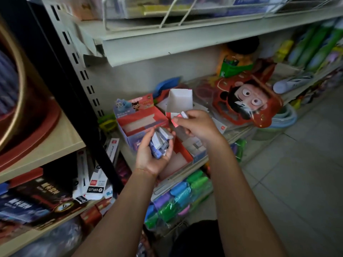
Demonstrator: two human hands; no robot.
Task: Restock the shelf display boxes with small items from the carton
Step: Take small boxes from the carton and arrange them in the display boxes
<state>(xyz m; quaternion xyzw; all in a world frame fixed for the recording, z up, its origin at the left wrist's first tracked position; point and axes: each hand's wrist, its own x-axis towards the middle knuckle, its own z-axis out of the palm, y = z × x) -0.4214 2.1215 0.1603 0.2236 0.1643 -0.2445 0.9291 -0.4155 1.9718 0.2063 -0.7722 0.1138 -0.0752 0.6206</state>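
Observation:
My left hand is cupped palm-up, holding a handful of small white and blue erasers. My right hand is just to its upper right and pinches one small white and pink item over a red and white display box whose white flap stands open. Left of it on the shelf sits a second red display box with cartoon figures on its back card. Below my hands lies an open red box with a few erasers inside.
A red cartoon-face mask in clear wrap lies to the right on the shelf. Rolls of green, blue and purple bags hang below the shelf edge. An upper shelf overhangs the boxes. Boxed goods fill the lower left unit. Tiled floor lies to the right.

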